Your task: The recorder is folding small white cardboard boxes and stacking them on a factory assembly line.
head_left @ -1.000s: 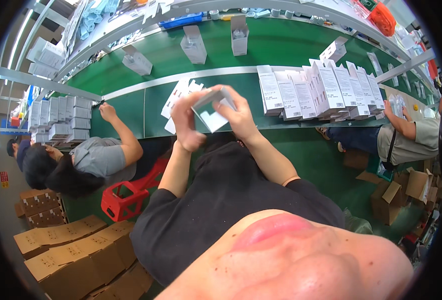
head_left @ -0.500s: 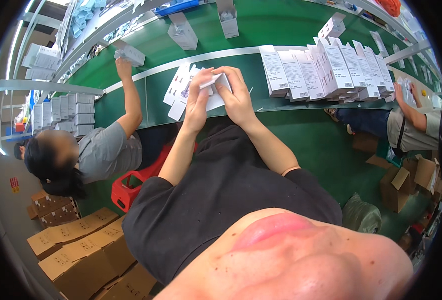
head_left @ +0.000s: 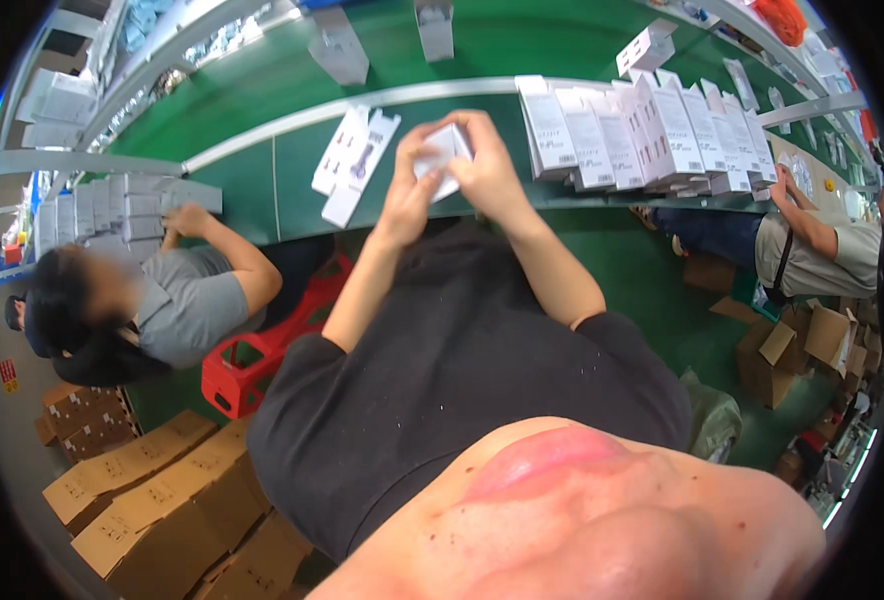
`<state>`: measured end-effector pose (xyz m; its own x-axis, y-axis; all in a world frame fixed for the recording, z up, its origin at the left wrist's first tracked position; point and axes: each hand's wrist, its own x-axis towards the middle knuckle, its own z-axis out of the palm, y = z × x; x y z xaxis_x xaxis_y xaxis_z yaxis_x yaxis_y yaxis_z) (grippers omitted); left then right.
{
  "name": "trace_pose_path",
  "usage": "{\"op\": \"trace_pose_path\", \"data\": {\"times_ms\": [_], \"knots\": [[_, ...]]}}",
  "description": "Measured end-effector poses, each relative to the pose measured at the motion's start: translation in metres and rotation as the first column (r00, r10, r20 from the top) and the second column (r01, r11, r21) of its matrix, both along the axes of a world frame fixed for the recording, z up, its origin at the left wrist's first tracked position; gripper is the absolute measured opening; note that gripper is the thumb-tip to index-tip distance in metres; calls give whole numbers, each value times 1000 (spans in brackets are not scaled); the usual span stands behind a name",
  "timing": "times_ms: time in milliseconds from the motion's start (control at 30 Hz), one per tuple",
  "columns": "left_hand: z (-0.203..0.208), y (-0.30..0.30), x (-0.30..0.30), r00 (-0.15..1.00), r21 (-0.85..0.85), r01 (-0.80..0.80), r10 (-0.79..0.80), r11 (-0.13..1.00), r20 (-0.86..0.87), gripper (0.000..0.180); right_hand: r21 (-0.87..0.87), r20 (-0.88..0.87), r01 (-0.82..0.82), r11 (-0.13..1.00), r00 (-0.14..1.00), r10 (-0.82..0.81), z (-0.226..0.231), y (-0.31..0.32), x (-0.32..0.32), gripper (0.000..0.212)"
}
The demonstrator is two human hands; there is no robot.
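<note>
A green bench point(head_left: 242, 185) ran across the scene from left to right, its near edge bowed by the lens. A pale strip point(head_left: 262, 137) divided it from a second green surface point(head_left: 532, 45) on the far side, where two upright white boxes point(head_left: 339, 52) stood well apart, left of centre, and another white box point(head_left: 644, 50) sat farther right.

Over the middle of the bench was a small white carton point(head_left: 450, 158), held between both hands. The fingers of the left hand point(head_left: 412, 190) were curled around its left side, slightly blurred; those of the right hand point(head_left: 487, 170) gripped it from the right. Whether the carton touched the bench could not be told.

Just left of the hands lay flat printed card pieces point(head_left: 354, 160), overlapping. To the right, a packed row of white cartons point(head_left: 602, 140) stood along the bench.

At the left, a co-worker in grey point(head_left: 202, 315) had a hand at stacked white boxes point(head_left: 142, 215); a red stool point(head_left: 230, 382) stood nearby. Brown cardboard boxes point(head_left: 167, 500) filled the near left. At the right, a co-worker in a pale shirt point(head_left: 842, 255) reached to the bench, with open cardboard boxes point(head_left: 767, 365) on the green floor point(head_left: 622, 290) nearer the camera.
</note>
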<state>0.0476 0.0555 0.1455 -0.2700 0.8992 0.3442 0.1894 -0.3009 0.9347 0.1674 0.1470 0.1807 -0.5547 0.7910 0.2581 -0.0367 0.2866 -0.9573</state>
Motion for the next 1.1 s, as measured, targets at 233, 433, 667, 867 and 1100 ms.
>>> {"op": "trace_pose_path", "data": {"times_ms": [233, 433, 667, 867, 1100], "knots": [[-175, 5, -105, 559, -473, -827, 363, 304, -745, 79, -430, -129, -23, 903, 991, -36, -4, 32, 17, 48], [-263, -40, -115, 283, -229, -950, 276, 212, -919, 72, -531, -49, 58, 845, 994, -99, -10, 33, 62, 61], [-253, -39, -117, 281, -197, -950, 382, 242, -880, 65, 252, 298, 227, 941, 907, -299, 5, 40, 108, 80], [-267, -49, -121, 251, -188, -958, 315, 216, -915, 64, 860, 321, -5, 511, 783, -533, 6, 82, 180, 81], [-261, -34, -136, 310, -243, -923, 203, 299, -929, 54, 755, 538, 100, 648, 471, -699, -44, 52, 197, 60]]}}
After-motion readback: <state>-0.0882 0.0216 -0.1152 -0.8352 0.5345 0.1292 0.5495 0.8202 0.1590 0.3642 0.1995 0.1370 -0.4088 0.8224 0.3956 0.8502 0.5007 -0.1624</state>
